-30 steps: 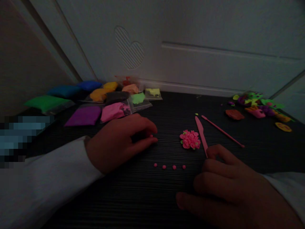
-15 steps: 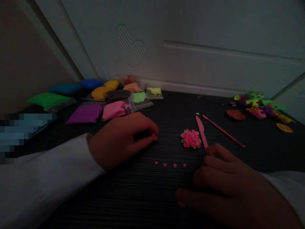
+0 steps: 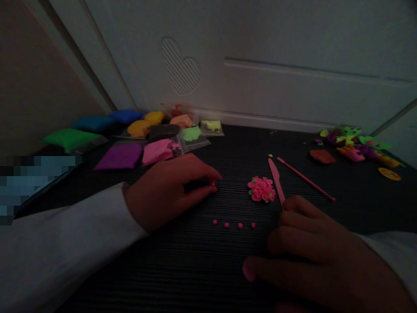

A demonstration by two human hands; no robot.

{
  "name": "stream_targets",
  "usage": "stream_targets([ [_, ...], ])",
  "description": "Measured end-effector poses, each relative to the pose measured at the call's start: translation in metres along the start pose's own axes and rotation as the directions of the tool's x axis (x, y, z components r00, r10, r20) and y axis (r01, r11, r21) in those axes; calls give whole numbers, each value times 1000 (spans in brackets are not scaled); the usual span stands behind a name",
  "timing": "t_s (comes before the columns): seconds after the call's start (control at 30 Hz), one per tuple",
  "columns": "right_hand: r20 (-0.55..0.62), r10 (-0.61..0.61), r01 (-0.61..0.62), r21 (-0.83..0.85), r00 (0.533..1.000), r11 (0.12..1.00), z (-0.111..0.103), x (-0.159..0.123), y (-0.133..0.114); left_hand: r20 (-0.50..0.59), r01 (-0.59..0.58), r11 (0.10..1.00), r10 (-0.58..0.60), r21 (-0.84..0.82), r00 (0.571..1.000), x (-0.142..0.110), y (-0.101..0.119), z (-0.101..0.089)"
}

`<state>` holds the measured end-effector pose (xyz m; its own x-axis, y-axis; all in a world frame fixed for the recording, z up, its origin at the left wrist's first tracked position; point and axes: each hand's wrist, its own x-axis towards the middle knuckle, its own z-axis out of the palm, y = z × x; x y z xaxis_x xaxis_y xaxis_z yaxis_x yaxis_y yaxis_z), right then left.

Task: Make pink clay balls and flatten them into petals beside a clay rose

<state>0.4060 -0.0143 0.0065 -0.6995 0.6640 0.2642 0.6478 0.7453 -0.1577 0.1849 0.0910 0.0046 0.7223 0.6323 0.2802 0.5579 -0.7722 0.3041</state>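
Observation:
My left hand (image 3: 169, 191) rests on the dark ribbed table (image 3: 195, 269) with fingers curled, pinching a tiny pink clay ball (image 3: 213, 184) between thumb and fingertips. My right hand (image 3: 312, 256) lies low at the front right, fingers loosely bent and apart, with the index fingertip touching the handle end of a pink plastic knife (image 3: 275, 180). A pink clay flower cluster (image 3: 261, 189) with green bits sits just left of the knife. Several small pink clay balls (image 3: 233, 224) lie in a row between my hands.
Bags of coloured clay (image 3: 140, 139) are piled at the back left. A thin pink stick tool (image 3: 306, 179) lies right of the knife. Finished bright clay pieces (image 3: 352, 148) sit at the back right. A white panelled wall (image 3: 260, 65) closes off the table's far edge.
Both hands stay almost still. My left fingertips have shifted slightly around the tiny ball; the view has drifted a little.

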Motion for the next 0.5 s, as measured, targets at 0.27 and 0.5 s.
stream_targets([
  [0.27,-30,-68,68,7,997,998,3,1,4,-2,-19,1000,19,-11,1000,0,0,-1],
  [0.5,-30,-59,59,-24,998,998,-3,2,1,14,-9,1000,9,-6,1000,0,0,0],
])
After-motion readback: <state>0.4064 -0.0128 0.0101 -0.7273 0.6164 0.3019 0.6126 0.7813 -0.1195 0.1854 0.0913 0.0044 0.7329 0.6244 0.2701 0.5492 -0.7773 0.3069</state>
